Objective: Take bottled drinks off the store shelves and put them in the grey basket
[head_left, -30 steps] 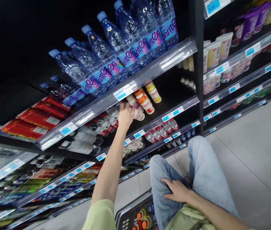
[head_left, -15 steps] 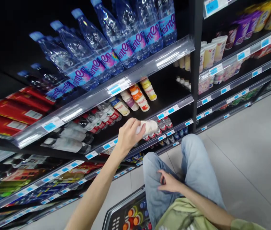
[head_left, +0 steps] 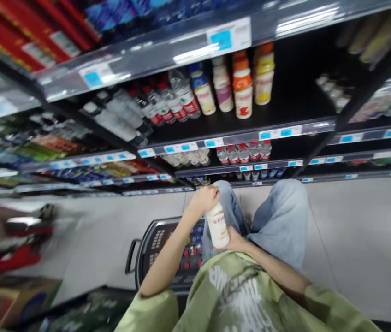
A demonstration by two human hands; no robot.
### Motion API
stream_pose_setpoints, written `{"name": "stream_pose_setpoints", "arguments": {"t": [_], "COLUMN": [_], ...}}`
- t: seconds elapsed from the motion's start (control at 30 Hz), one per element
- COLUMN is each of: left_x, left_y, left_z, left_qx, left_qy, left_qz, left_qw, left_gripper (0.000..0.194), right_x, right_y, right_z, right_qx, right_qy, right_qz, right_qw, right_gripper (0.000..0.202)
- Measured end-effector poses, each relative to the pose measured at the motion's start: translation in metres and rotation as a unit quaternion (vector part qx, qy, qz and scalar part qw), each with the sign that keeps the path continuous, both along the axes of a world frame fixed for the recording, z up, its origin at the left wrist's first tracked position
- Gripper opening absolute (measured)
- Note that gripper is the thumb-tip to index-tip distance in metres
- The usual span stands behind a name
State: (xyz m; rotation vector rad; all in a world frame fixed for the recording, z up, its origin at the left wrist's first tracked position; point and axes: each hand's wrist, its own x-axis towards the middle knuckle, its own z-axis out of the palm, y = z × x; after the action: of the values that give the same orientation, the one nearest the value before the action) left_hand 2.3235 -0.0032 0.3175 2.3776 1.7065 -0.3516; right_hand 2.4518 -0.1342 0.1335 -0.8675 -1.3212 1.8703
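Note:
A white plastic drink bottle (head_left: 217,224) with small red print hangs tilted over my lap, its top toward the shelves. My left hand (head_left: 205,200) is closed round its top end, hiding the cap. At the bottle's lower end is my right hand (head_left: 236,240), its thumb along the side and its fingers partly hidden underneath. Ahead on the shelf stand similar drink bottles: one with a blue top (head_left: 202,90), one purple and white (head_left: 222,86), an orange one (head_left: 242,87) and a yellow one (head_left: 263,78).
A dark basket (head_left: 147,249) with several capped bottles sits on the floor left of my legs. Shelf edges (head_left: 230,143) with price tags run across in front. Red-labelled water bottles (head_left: 181,99) lie further left. Blurred boxes (head_left: 19,299) are at the lower left.
My left hand has brought the white bottle back from the shelf to my lap. My right hand has moved from my thigh to the bottle's lower end. The view has tipped down and leftward.

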Motion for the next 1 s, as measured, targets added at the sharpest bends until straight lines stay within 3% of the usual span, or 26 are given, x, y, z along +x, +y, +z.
{"name": "stream_pose_setpoints", "arguments": {"t": [0.13,0.27,0.4,0.53,0.63,0.7,0.83,1.0], "left_x": [-0.032,-0.049,-0.052,-0.055,-0.063,-0.072,-0.092,-0.113], "left_y": [0.002,-0.005,-0.008,-0.006,-0.009,-0.014,-0.026,-0.035], "left_z": [-0.024,-0.041,-0.050,-0.053,-0.051,-0.048,-0.041,-0.043], "left_qx": [-0.064,-0.063,-0.034,-0.011,0.004,0.013,0.020,0.007], "left_qy": [0.049,0.037,0.008,-0.036,-0.131,-0.220,-0.332,-0.332], "left_qz": [0.054,0.061,0.035,0.029,0.003,-0.005,0.016,0.059], "left_qw": [0.995,0.995,0.999,0.999,0.991,0.975,0.943,0.941], "left_gripper": [0.043,0.048,0.048,0.044,0.040,0.034,0.020,0.017], "right_x": [0.000,0.003,0.008,0.012,0.015,0.016,0.015,0.011], "right_y": [0.003,0.002,-0.003,-0.005,-0.008,-0.011,-0.016,-0.011], "right_z": [-0.005,-0.008,-0.009,-0.008,-0.006,-0.005,-0.008,-0.012], "right_qx": [-0.022,-0.036,-0.032,-0.037,0.024,0.116,0.271,0.355], "right_qy": [-0.035,-0.049,-0.031,-0.039,-0.097,-0.176,-0.312,-0.314], "right_qz": [0.020,0.026,0.029,0.027,-0.007,-0.045,-0.125,-0.239], "right_qw": [0.999,0.998,0.999,0.998,0.995,0.976,0.902,0.847], "right_gripper": [0.070,0.082,0.077,0.059,0.056,0.066,0.083,0.061]}}
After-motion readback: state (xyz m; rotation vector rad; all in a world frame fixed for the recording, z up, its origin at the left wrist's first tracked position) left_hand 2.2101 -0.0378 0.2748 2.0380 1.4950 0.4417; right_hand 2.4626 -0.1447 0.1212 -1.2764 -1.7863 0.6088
